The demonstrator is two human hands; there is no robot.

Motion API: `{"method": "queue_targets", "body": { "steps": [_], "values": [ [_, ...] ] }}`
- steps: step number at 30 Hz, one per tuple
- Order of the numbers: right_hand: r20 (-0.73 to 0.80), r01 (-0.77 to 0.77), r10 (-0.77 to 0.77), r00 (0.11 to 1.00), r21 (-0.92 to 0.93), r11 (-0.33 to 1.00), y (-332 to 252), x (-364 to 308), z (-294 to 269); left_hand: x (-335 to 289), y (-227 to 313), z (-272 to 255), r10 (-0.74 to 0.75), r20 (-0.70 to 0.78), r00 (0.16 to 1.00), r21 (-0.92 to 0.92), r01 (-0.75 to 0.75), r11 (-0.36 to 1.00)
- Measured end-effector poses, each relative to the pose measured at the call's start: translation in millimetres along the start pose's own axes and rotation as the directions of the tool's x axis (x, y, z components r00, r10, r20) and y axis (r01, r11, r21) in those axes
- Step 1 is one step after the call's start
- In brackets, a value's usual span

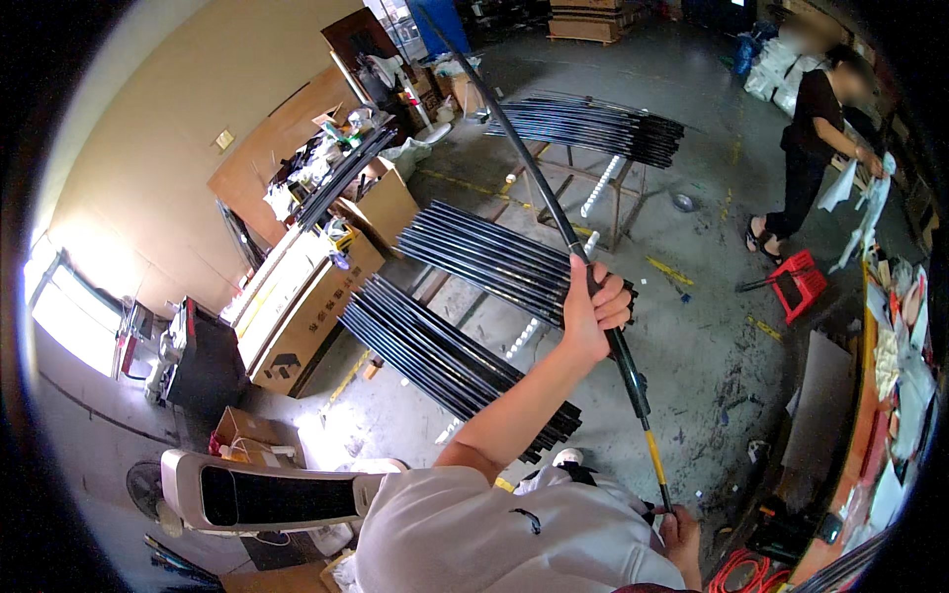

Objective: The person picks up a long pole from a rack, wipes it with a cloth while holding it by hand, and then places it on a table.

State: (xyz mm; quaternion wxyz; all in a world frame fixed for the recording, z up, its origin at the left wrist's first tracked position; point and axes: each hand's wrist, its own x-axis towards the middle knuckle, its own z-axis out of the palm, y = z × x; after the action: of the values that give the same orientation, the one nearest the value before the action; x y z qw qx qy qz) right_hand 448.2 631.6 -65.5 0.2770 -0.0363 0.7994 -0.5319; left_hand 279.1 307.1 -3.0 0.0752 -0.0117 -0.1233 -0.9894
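Observation:
A long black fishing rod [539, 183] with a yellow section [653, 457] near its lower end slants across the view, from the far top down to my body. My left hand [596, 308] is closed round its middle, the thumb lying along the shaft. Low on the right, beside my white shirt, my right hand [680, 542] is closed at the thin dark lower end; its fingers are partly hidden. Behind and below my left arm, rows of black rods [484, 252] and more black rods [445, 356] lie on a stand.
A further rack of black rods [593, 128] stands beyond. On the right a person [816, 148] holds pale cloth near a red stool [796, 287]. A cluttered bench [855, 474] curves along the right. Cardboard boxes [297, 306] and a tower fan [282, 494] are on the left.

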Motion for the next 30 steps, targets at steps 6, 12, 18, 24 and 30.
{"method": "queue_targets", "body": {
  "steps": [6, 12, 18, 24, 30],
  "values": [
    [-0.015, 0.086, -0.089, 0.996, -0.120, 0.989, -44.0, 17.2, 15.8, -29.4, -39.7, 1.3, -0.060, -0.047, 0.997, -0.010, 0.059, 0.998],
    [-0.036, 0.159, -0.162, 0.986, -0.079, 0.984, -58.7, 32.1, 15.9, -52.9, -68.7, -4.6, -0.077, -0.046, 0.996, -0.024, 0.076, 0.997],
    [0.032, 0.154, -0.152, 0.988, -0.076, 0.985, -20.4, 14.2, 1.9, -29.2, -37.1, 9.1, -0.027, -0.073, 0.997, 0.027, 0.029, 0.999],
    [-0.020, 0.188, -0.194, 0.981, -0.172, 0.967, -41.2, 10.5, 15.2, -42.3, -46.9, 7.2, -0.012, -0.029, 0.999, 0.041, 0.014, 0.999],
    [0.022, 0.170, -0.169, 0.985, -0.139, 0.976, -44.6, 18.5, 23.4, -63.7, -57.8, 3.5, -0.062, -0.028, 0.998, -0.078, 0.059, 0.995]
  ]
}}
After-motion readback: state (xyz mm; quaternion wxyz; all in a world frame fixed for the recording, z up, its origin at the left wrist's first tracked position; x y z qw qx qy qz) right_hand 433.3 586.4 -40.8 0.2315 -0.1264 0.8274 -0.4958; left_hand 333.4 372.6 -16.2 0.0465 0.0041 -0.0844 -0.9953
